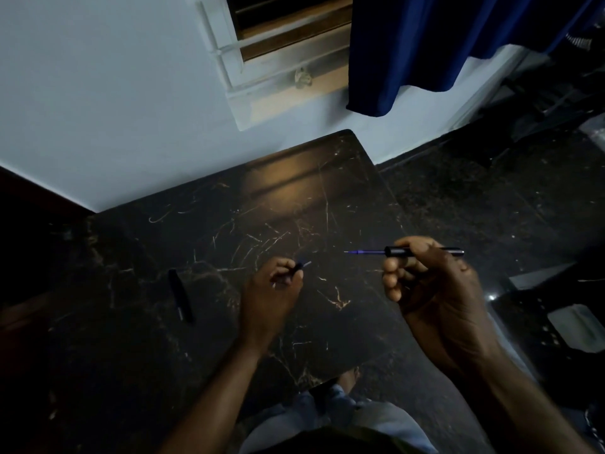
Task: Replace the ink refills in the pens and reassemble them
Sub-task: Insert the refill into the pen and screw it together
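Observation:
My right hand (432, 290) is closed around a black pen barrel (397, 251), held level above the table. A thin blue ink refill (363, 252) sticks out of the barrel's left end, tip pointing left. My left hand (270, 291) hovers low over the black marble table (229, 224) and pinches a small dark pen piece (298, 267) with a short pale tip showing. A black pen part (180, 294) lies on the table to the left, apart from both hands. The two hands are well apart.
The table's right edge runs diagonally beside my right hand, with dark floor beyond. A pale wall and a window frame (288, 54) stand behind the table; a blue curtain (425, 44) hangs at upper right. A grey tray-like object (576, 326) sits low at the right.

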Motion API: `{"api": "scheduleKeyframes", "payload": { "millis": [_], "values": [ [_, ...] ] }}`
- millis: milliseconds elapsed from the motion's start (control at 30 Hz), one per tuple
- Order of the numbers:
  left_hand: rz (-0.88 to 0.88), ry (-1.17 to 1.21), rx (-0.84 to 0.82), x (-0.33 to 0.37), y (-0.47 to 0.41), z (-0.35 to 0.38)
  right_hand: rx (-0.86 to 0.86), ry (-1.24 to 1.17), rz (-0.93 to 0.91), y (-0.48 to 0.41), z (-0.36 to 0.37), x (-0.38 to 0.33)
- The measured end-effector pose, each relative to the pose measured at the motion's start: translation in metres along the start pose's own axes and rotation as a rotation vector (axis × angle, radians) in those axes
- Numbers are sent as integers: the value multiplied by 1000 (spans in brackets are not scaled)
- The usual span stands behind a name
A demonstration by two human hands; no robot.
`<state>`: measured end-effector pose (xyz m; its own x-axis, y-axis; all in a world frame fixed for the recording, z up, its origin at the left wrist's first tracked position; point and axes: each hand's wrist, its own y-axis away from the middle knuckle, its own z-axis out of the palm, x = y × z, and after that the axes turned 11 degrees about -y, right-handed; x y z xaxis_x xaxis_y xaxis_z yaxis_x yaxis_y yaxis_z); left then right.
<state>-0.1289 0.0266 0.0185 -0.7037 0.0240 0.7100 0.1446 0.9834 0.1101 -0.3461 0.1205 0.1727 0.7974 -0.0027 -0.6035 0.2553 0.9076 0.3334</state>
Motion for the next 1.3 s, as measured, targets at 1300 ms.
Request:
{"api": "scheduleKeyframes", "payload": {
  "millis": [1300],
  "values": [
    [97,652,-98,98,54,-89,-56,167,-140,3,7,9]
  ]
}}
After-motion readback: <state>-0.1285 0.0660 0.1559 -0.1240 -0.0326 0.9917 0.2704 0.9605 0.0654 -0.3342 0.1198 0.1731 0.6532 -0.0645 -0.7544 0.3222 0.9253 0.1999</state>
